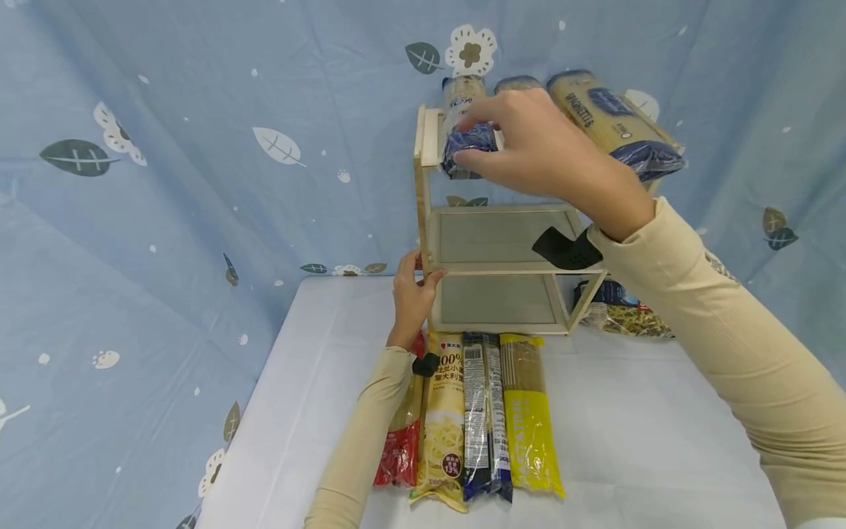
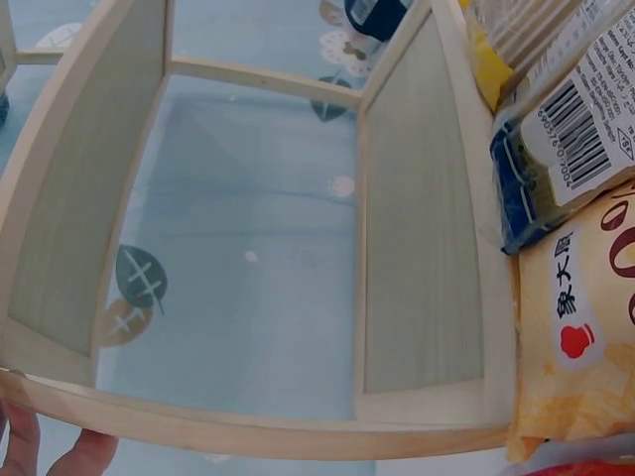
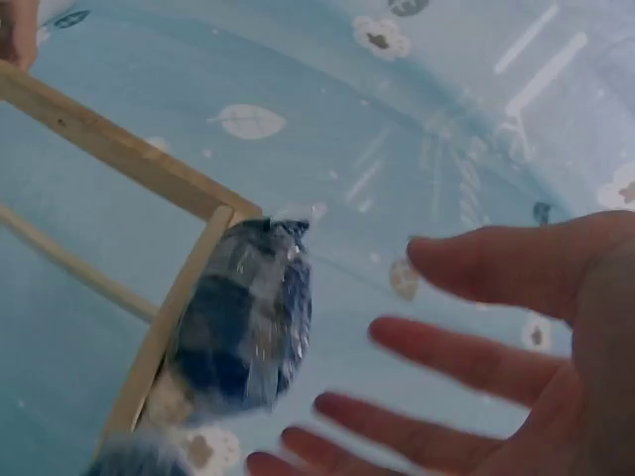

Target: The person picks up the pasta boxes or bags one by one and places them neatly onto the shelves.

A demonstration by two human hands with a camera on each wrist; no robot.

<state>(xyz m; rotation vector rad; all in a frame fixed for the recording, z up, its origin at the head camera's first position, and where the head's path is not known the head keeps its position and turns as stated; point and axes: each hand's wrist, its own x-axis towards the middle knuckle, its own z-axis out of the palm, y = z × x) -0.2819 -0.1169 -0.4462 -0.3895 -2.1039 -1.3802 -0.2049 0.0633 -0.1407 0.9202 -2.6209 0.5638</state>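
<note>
A pale wooden shelf rack (image 1: 504,270) stands against the curtain, and my left hand (image 1: 413,297) grips its left post, thumb in front and fingers behind. Fingertips (image 2: 84,454) of that hand show at the post in the left wrist view. On the top tier, a blue-ended clear pasta packet (image 1: 463,95) lies at the left end. Over the top tier my right hand (image 1: 535,143) has its fingers spread. The right wrist view shows a gap between those fingers and the packet's blue end (image 3: 243,322). Part of a middle packet (image 1: 518,82) is hidden behind the hand.
A spaghetti bag (image 1: 604,117) lies on the top tier's right. In front of the rack, a red packet (image 1: 399,448), a cream packet (image 1: 444,433), a dark blue packet (image 1: 487,419) and a yellow packet (image 1: 531,426) lie side by side. Another bag (image 1: 628,316) sits at right.
</note>
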